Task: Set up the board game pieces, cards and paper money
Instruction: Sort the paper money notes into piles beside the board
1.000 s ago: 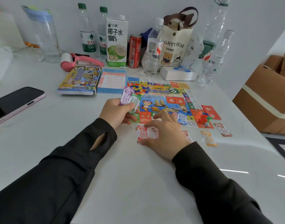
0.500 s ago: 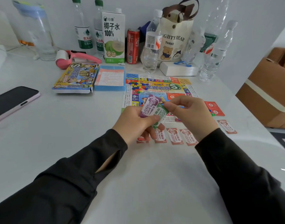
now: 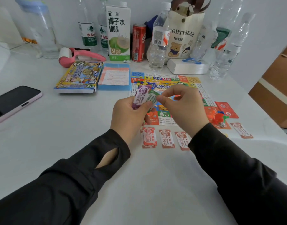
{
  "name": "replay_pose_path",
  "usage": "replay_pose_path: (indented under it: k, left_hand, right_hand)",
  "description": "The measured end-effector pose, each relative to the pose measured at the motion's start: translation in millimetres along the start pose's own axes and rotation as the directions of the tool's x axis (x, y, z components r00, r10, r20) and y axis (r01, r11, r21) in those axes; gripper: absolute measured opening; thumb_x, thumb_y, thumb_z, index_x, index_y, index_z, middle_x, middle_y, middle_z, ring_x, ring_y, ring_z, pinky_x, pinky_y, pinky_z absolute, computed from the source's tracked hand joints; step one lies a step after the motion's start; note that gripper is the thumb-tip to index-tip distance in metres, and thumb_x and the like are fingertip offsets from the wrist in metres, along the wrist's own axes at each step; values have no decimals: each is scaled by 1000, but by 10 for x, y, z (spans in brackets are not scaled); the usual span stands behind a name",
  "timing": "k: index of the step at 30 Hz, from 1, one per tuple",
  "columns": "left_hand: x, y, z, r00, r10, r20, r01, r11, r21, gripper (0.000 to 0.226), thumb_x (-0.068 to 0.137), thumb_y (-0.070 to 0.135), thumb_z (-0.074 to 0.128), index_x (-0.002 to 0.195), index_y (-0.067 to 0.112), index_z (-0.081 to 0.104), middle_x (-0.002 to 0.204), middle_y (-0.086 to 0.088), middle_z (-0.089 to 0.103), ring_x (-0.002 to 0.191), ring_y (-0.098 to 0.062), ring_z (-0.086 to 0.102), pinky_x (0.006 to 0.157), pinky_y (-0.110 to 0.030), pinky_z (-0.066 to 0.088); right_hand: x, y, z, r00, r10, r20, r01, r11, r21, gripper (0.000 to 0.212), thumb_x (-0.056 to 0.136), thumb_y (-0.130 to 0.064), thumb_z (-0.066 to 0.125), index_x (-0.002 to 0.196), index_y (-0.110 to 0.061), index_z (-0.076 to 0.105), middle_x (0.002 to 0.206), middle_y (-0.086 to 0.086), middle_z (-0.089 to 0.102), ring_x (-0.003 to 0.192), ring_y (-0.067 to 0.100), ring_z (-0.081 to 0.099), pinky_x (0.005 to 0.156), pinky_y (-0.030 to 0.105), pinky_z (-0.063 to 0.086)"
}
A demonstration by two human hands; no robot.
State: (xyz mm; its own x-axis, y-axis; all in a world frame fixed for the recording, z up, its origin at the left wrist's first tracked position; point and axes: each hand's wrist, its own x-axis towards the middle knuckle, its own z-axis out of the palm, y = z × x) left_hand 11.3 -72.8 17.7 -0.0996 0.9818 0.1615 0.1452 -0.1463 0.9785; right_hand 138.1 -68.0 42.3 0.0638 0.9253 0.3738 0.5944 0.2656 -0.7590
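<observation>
Left grip is clamped on some paper money, with a purple note showing in front. Next to it, the right grip pinches a green note with thumb and finger. Both are held up over the near edge of the game board. Three red notes lie in a row on the desk, just below the board. One more red note lies off to the right, near the little plastic pieces.
</observation>
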Motion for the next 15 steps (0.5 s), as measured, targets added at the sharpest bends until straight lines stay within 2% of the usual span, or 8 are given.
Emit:
replay_pose_path:
  k: [4,6,8,11,15]
  left_hand:
    - [82,-42,-26,999,16,-29,-16,1000,25,17,87,21,61,73,30,58,68,8,66,42,-2,57,42,-12,43]
    - [128,-61,-55,999,19,-43,-17,999,37,18,88,21,60,72,27,59,69,3,68,41,-3,56,42,-13,44]
    - [156,-80,-78,999,4,-54,-3,1000,30,21,88,20,59,69,25,59,68,0,69,40,-5,56,43,-14,44]
    - [158,-100,-75,999,-7,-46,7,1000,8,23,89,18,59,66,24,59,63,-2,66,39,-5,55,42,-14,44]
    - [156,-97,-65,999,-24,-38,24,1000,-13,23,89,20,59,67,28,58,57,4,63,39,-4,55,41,-13,43]
  right_hand:
    - [-26,57,39,999,-35,-13,35,999,-33,10,83,-14,65,74,-17,64,77,-10,60,75,-5,52,68,-1,34]
    - [-81,110,36,996,-68,63,74,991,-108,8,83,-14,66,76,-19,66,81,-7,61,78,1,53,70,5,36]
    - [-135,168,38,973,-95,211,148,957,-250,2,80,-18,70,81,-19,70,86,-4,59,87,10,51,72,16,34]
    - [-180,196,54,915,-57,400,230,888,-399,23,74,-32,74,94,-22,70,96,-3,55,100,15,44,85,25,33]
    - [-189,102,66,871,12,492,276,816,-508,38,72,-43,72,106,-27,66,106,-4,48,109,17,38,97,34,33]
